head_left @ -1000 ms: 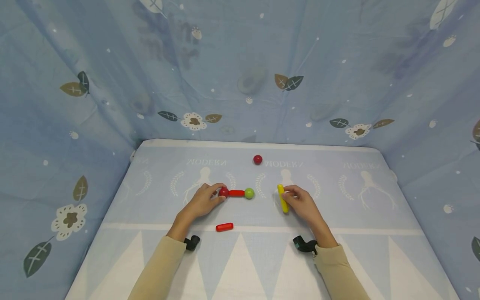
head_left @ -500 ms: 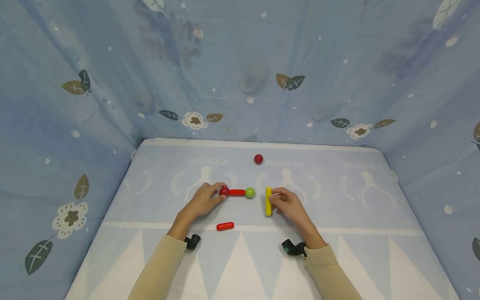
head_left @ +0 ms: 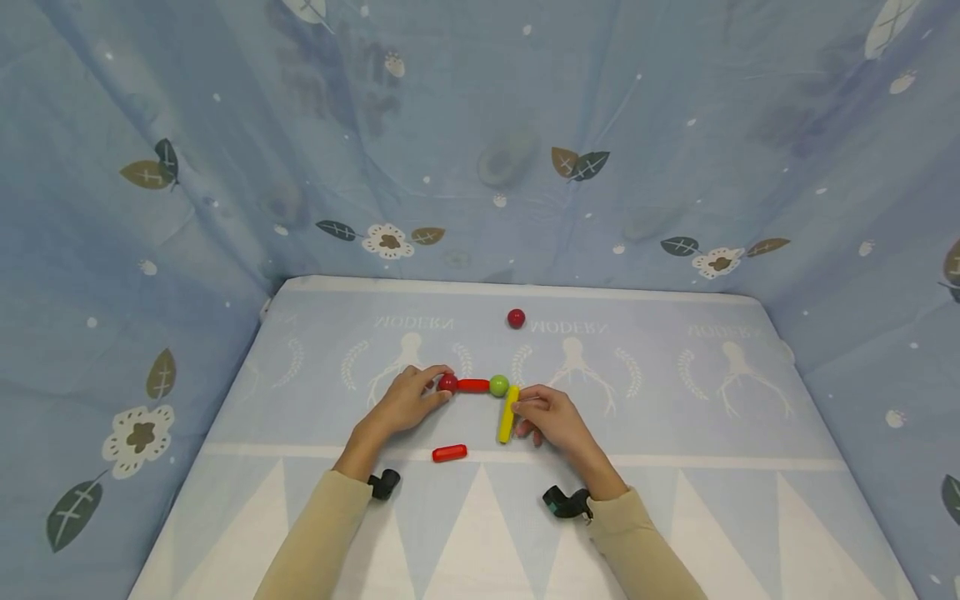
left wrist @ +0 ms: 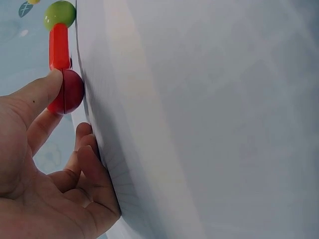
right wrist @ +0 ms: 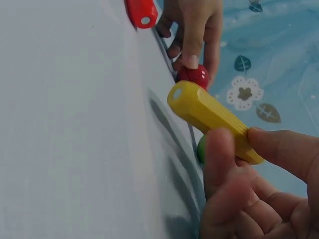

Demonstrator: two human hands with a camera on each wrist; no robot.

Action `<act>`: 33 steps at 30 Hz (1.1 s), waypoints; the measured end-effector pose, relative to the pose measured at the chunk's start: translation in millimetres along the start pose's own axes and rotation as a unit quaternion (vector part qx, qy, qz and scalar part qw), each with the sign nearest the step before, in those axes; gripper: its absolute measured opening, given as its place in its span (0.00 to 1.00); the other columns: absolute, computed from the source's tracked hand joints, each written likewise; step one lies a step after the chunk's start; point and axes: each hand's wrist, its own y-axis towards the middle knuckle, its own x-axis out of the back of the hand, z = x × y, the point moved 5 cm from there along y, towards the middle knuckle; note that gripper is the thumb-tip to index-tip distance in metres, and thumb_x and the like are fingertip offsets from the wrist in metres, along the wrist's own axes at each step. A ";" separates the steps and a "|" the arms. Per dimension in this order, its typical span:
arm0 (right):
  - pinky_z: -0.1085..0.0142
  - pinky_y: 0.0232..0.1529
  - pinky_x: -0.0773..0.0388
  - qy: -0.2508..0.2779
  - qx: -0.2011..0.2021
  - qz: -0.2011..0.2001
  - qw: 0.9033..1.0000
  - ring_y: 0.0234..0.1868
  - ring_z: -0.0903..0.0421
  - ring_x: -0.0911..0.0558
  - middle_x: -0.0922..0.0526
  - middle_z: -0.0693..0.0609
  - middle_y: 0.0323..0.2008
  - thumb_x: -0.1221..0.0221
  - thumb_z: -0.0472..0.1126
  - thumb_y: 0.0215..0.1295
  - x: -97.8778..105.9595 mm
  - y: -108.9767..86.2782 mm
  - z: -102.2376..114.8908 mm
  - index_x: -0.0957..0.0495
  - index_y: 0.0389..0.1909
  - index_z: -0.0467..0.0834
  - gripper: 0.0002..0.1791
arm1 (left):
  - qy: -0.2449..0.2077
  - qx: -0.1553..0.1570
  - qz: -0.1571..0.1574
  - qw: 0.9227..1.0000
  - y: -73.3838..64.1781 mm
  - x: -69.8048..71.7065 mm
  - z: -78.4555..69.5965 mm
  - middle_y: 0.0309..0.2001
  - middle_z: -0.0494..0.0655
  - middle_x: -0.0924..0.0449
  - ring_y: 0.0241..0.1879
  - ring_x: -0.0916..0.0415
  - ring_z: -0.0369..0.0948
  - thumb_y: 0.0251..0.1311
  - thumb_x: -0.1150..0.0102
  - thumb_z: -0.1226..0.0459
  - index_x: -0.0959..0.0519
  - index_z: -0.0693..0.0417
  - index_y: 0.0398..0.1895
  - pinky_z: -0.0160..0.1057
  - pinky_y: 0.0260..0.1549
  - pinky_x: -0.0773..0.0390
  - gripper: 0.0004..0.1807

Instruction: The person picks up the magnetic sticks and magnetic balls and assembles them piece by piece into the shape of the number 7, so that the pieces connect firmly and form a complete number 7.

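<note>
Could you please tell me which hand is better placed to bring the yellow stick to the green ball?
Probably the right hand: it pinches the yellow stick close to the green ball, while the left hand is farther off, holding a red ball.

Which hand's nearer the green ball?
Right. The right hand is just right of the green ball; the left hand grips a red ball at the adjoining red stick's other end.

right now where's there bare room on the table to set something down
Bare: the table from the right hand to its right edge, left of the left hand, and between the sleeves, nearer than the lone red stick. Crowded: the middle, with both hands, the yellow stick, green ball, farther red stick and gripped red ball close together.
</note>
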 end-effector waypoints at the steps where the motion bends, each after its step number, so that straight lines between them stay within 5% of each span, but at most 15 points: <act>1: 0.67 0.17 0.30 -0.001 -0.007 0.002 1.000 0.20 0.53 0.20 0.15 0.43 0.27 0.36 0.40 0.67 -1.9 0.0 -1.0 0.22 0.48 0.35 0.14 | 0.001 0.000 0.000 1.000 0.2 -0.1 0.0 0.43 0.49 0.28 0.42 0.31 0.45 0.66 0.35 0.55 0.24 0.40 0.64 0.43 0.37 0.28 0.23; 9: 0.69 0.10 0.39 -0.028 -0.029 0.031 0.999 0.09 0.57 0.31 0.18 0.44 0.20 0.35 0.43 0.66 -15.8 -0.1 -5.5 0.21 0.45 0.38 0.14 | 0.007 0.002 0.000 1.000 0.9 -1.6 2.3 0.43 0.48 0.27 0.42 0.31 0.44 0.66 0.36 0.55 0.24 0.39 0.64 0.43 0.37 0.26 0.23; 21: 0.68 0.12 0.31 -0.012 -0.034 0.036 0.999 0.15 0.55 0.19 0.14 0.44 0.27 0.36 0.42 0.68 -27.7 8.8 -5.7 0.21 0.44 0.35 0.14 | 0.008 0.009 0.004 1.000 0.9 -1.7 1.4 0.44 0.49 0.27 0.43 0.30 0.45 0.66 0.36 0.54 0.24 0.39 0.64 0.45 0.39 0.25 0.24; 33: 0.68 0.12 0.29 0.003 -0.045 0.019 0.999 0.16 0.54 0.18 0.13 0.45 0.32 0.34 0.44 0.67 -31.1 14.4 -7.1 0.20 0.41 0.34 0.15 | 0.010 0.001 0.000 1.000 2.1 -1.7 1.7 0.44 0.50 0.27 0.44 0.29 0.46 0.67 0.36 0.54 0.24 0.40 0.63 0.47 0.40 0.25 0.22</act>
